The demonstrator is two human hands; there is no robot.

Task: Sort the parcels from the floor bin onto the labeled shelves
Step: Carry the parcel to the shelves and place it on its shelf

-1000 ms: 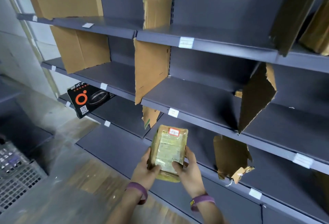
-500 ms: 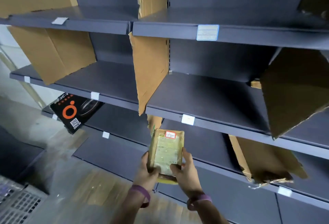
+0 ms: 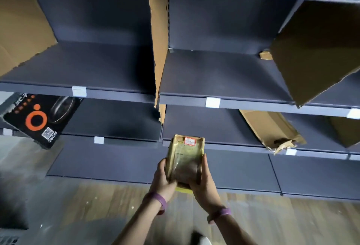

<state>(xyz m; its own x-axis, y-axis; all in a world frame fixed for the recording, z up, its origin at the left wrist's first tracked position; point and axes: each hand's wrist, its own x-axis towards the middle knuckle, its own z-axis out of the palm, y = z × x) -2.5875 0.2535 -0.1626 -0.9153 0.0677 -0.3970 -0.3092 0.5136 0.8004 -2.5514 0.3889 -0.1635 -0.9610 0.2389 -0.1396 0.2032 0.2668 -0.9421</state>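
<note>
A yellowish, tape-wrapped parcel (image 3: 185,157) with a small red-framed label at its top is held upright in front of the dark grey shelves (image 3: 224,81). My left hand (image 3: 162,178) grips its lower left side and my right hand (image 3: 202,180) its lower right side, thumbs on the front. The parcel hovers in front of the low shelf edge, near the torn cardboard divider (image 3: 158,49). White shelf labels (image 3: 212,102) sit on the shelf fronts; their writing is unreadable.
A black box with an orange ring (image 3: 39,118) leans on the lower left shelf. Cardboard dividers (image 3: 311,53) and a crumpled cardboard piece (image 3: 272,129) split the bays on the right. Wooden floor (image 3: 78,215) lies below; a basket corner (image 3: 7,239) shows bottom left.
The view has moved closer to the shelves and turned right, so the floor basket has almost left the frame. Both hands keep the parcel upright in the same grip.
</note>
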